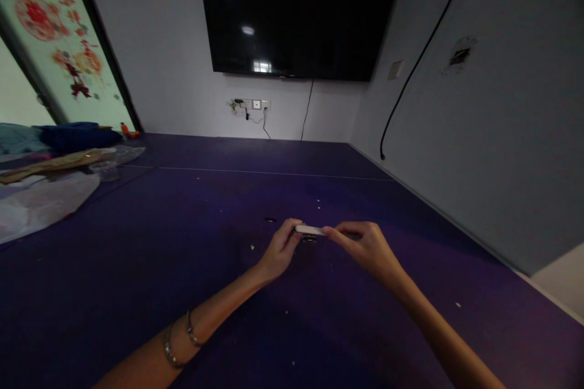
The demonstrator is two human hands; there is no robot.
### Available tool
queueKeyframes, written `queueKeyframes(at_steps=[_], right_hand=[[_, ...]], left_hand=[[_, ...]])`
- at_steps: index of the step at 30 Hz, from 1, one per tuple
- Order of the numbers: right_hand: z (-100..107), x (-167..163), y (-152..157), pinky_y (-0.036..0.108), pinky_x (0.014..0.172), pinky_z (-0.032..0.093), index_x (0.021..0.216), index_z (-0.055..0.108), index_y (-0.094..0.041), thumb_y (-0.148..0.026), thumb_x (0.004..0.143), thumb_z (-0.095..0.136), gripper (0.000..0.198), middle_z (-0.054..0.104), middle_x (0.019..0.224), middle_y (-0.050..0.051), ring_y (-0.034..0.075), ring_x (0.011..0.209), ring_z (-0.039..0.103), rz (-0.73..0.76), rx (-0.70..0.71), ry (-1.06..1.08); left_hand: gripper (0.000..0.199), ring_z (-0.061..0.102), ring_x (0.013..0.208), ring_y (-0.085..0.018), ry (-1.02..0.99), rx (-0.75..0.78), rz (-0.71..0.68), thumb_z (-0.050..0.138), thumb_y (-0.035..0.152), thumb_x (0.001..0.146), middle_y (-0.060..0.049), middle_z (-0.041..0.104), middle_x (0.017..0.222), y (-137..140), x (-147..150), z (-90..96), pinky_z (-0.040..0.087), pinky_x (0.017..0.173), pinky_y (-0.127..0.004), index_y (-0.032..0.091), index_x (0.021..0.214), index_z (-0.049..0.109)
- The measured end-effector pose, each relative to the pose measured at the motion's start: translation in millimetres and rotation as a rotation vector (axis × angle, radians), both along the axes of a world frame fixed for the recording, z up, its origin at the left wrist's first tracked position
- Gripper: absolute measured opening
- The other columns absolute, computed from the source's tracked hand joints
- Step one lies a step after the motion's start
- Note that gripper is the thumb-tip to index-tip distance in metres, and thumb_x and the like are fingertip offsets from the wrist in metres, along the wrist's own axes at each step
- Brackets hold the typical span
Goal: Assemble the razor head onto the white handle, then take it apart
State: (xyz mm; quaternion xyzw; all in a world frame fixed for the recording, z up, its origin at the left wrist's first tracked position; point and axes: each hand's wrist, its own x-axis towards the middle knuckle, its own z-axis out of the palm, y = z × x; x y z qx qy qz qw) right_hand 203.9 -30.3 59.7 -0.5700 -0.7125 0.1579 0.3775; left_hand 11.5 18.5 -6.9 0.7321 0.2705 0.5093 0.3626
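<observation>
A slim whitish bar (311,230), its exact kind too small to make out, spans the gap between my two hands. My left hand (283,246) pinches its left end between thumb and fingers. On the right end, my right hand (362,242) grips it with thumb and bent fingers. Just beneath the bar is a small black object with light marks (309,239), partly covered by it; whether it touches the bar I cannot tell. Left of it, a little dark flat piece (270,219) lies on the purple surface (205,316).
Small white scraps (252,247) dot the surface. At the far left lie clear plastic sheeting (59,200), folded dark blue cloth (79,135) and an orange item (129,130). A television (301,12) hangs on the back wall above sockets (256,104). A black cable (417,67) runs down the right wall.
</observation>
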Motion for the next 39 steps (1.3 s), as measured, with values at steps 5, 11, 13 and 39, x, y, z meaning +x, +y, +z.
queueKeyframes(at_steps=[5, 11, 13, 39], right_hand=[[3.6, 13.7, 4.0, 0.024, 0.042, 0.024, 0.062, 0.07, -0.016, -0.057, 0.076, 0.051, 0.048, 0.049, 0.048, 0.0, 0.009, 0.045, 0.038, 0.042, -0.019, -0.038], [5.9, 10.2, 2.9, 0.024, 0.044, 0.028, 0.068, 0.072, -0.016, -0.056, 0.076, 0.052, 0.045, 0.057, 0.053, 0.002, 0.011, 0.048, 0.044, 0.036, 0.037, -0.019], [6.0, 4.9, 1.6, 0.024, 0.046, 0.029, 0.068, 0.072, -0.016, -0.056, 0.077, 0.052, 0.045, 0.059, 0.054, 0.003, 0.011, 0.049, 0.046, 0.06, 0.047, -0.021], [-12.9, 2.3, 48.0, 0.025, 0.052, 0.035, 0.067, 0.073, -0.02, -0.061, 0.077, 0.049, 0.049, 0.068, 0.059, 0.005, 0.018, 0.056, 0.061, -0.088, 0.182, -0.16]], left_hand=[[0.017, 0.049, 0.083, -0.015, -0.009, -0.001, 0.044, 0.041, 0.033, 0.09, -0.002, 0.052, 0.086, 2.7, -2.7, 3.0, 0.037, 0.078, -0.025, 0.019, 0.091, 0.051], [0.017, 0.049, 0.085, -0.016, 0.016, 0.006, 0.055, 0.041, 0.033, 0.09, -0.002, 0.053, 0.089, 2.7, -1.5, -0.5, 0.037, 0.078, -0.026, 0.019, 0.095, 0.051], [0.018, 0.049, 0.083, -0.016, 0.01, 0.005, 0.056, 0.042, 0.033, 0.09, -0.002, 0.053, 0.088, 1.3, -0.7, -0.6, 0.038, 0.077, -0.026, 0.019, 0.095, 0.051], [0.03, 0.023, 0.028, -0.001, -0.53, -0.857, 0.01, 0.061, 0.038, 0.074, 0.012, 0.037, 0.049, -27.8, 23.0, 23.1, 0.015, 0.026, -0.014, 0.02, 0.069, 0.037]])
